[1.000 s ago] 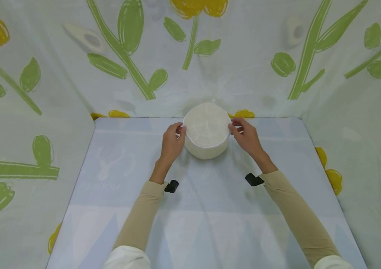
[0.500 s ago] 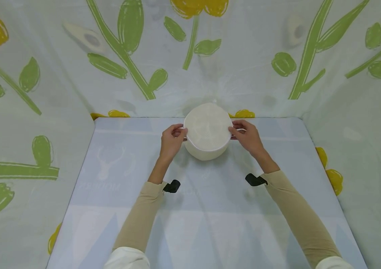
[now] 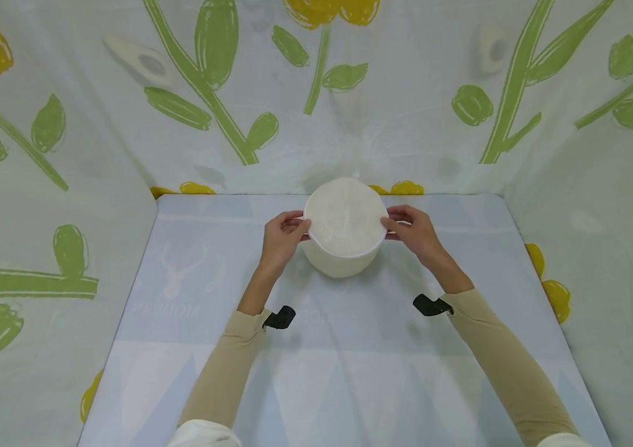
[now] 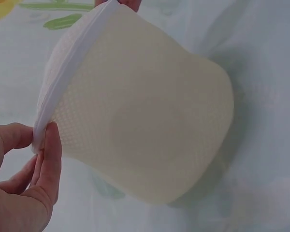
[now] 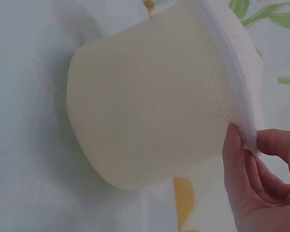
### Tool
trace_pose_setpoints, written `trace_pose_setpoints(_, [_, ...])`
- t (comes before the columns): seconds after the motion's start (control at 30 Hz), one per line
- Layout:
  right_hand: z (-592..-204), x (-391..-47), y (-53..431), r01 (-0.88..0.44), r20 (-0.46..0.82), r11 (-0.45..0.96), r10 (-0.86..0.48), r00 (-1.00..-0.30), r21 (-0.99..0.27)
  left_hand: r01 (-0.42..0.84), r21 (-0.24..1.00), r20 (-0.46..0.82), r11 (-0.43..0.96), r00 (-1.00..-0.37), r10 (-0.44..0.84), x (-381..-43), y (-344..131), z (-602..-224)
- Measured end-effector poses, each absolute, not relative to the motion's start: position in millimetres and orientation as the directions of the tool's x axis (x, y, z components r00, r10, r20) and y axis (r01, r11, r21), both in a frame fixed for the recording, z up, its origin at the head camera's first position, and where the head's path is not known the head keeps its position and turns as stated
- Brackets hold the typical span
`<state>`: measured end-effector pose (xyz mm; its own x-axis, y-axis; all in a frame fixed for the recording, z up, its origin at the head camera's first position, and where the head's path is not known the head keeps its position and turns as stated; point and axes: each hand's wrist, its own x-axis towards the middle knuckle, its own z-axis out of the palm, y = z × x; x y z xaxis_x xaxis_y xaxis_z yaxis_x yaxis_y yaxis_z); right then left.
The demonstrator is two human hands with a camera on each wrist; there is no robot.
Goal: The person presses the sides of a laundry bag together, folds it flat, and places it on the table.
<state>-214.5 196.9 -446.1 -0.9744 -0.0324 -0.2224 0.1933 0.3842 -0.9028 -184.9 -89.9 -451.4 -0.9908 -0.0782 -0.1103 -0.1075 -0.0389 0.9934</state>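
Observation:
A round, cream-white mesh laundry bag (image 3: pixel 346 217) with a white piped rim sits upright near the far edge of the table, in the middle of the head view. On its left side, my left hand (image 3: pixel 282 239) pinches the rim between thumb and fingers. My right hand (image 3: pixel 414 233) pinches the opposite side of the rim in the same way. From the left wrist view, the soft side wall of the bag (image 4: pixel 150 111) bulges below the rim. The right wrist view shows that wall (image 5: pixel 150 106) slightly dented. What the bag holds, if anything, is hidden.
A pale blue patterned cloth covers the table (image 3: pixel 316 372). White curtains (image 3: pixel 394 136) printed with green leaves and yellow flowers enclose the left, right and far sides, the far one close behind the bag. A small black camera (image 3: pixel 279 317) is worn on each wrist.
Both hands and the bag have shifted slightly toward me. Gripping fingers have spread a little along the rim, and the bag's lid tilts a bit differently.

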Motion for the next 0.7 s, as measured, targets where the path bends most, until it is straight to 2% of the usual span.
trace_pose_setpoints(0.7, [-447, -186, 198, 0.237, -0.275, 0.33, -0.075, -0.958, -0.914, -0.142, 0.986, -0.149, -0.087, -0.986, -0.076, -152, -97, -455])
